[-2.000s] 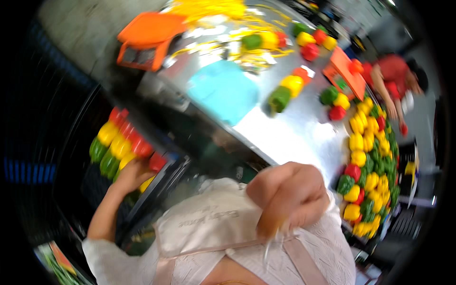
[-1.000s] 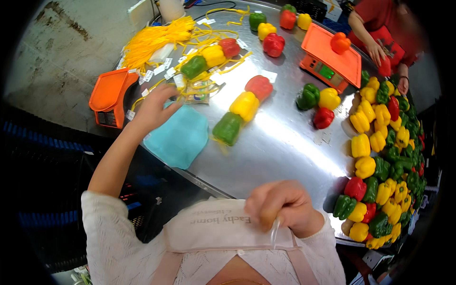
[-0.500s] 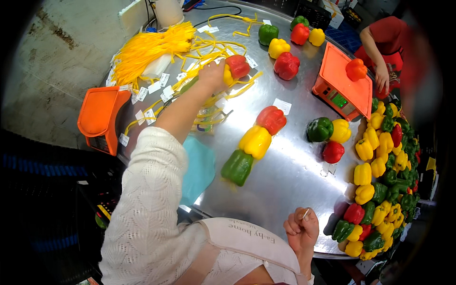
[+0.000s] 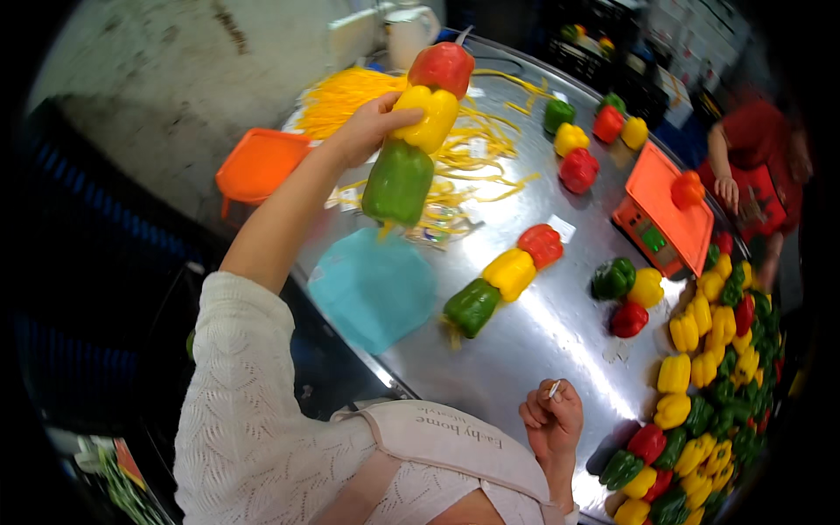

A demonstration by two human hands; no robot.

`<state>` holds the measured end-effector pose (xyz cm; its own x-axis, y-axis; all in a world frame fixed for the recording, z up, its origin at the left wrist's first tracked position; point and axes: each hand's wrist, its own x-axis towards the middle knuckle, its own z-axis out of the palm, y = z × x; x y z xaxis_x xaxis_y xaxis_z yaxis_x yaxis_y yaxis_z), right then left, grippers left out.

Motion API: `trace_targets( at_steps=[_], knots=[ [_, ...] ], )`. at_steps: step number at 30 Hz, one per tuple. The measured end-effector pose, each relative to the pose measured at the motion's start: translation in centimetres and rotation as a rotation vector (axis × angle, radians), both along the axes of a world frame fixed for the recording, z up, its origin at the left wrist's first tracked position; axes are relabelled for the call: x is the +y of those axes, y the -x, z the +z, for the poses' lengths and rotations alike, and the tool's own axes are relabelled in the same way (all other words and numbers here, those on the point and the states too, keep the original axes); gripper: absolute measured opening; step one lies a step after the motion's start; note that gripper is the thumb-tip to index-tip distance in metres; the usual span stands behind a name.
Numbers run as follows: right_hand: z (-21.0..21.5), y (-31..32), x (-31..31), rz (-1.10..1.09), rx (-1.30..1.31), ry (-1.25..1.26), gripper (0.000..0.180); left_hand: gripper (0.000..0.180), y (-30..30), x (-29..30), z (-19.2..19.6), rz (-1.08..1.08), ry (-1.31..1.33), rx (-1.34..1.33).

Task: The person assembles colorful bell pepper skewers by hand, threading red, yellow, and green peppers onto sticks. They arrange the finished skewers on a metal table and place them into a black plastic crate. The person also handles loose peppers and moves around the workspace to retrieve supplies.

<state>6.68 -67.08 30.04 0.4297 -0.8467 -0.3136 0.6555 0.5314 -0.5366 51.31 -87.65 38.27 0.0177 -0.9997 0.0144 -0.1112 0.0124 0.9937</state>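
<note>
- My left hand [image 4: 372, 127] is up over the table, fingers wrapped around the yellow middle of a three-pepper pack [image 4: 418, 131]: red on top, yellow, green at the bottom, hanging roughly upright with a slight tilt.
- My right hand [image 4: 553, 420] sits at the near table edge, curled closed, pinching a small pale bit between the fingertips; can't tell what it is.
- A second three-pepper pack [image 4: 505, 278] lies flat on the steel table [image 4: 560, 350], green end toward me, red end away.
- Flat teal sheet [image 4: 374, 289] lies left of that pack, right below the held one.
- Pile of yellow net sleeves [image 4: 367, 96] spreads behind my left hand, with small white tags [image 4: 475, 147] scattered among the strands.
- One white rectangular tag [image 4: 561, 229] lies just beside the red end of the lying pack.
- Orange tray [image 4: 261, 164] at the left table edge.
- Orange scale [image 4: 669, 210] to the right, a red pepper [image 4: 688, 189] on its platform, small green panel on its front.
- Loose group of green, yellow and red peppers [image 4: 623, 293] near the scale; a bulk pile of loose peppers [image 4: 709, 385] runs along the right edge.
- Another person's hand [image 4: 726, 191] in a red sleeve rests next to the scale.
</note>
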Motion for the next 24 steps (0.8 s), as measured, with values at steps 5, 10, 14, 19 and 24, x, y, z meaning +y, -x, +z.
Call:
trace_targets(
  at_steps=[5,10,14,19,24],
  knots=[
    [-0.2,-0.3,1.0,0.183,-0.040,0.054,0.007,0.078,0.8,16.7,4.0,0.118,-0.071,0.646],
    [0.1,-2.3,2.8,0.392,-0.059,0.090,0.007,0.075,4.4,28.3,4.3,0.341,0.016,0.711],
    [2.1,-5.9,4.7,0.498,-0.044,0.225,0.008,0.068,5.9,33.7,1.7,0.467,0.072,0.750],
    [3.4,-10.8,6.7,0.688,-0.071,0.348,0.008,0.046,7.4,37.2,0.0,0.534,0.192,0.718],
    [3.3,-15.9,10.2,0.931,-0.244,0.304,0.010,0.047,6.7,40.7,-1.2,0.668,0.318,0.727]
  ],
)
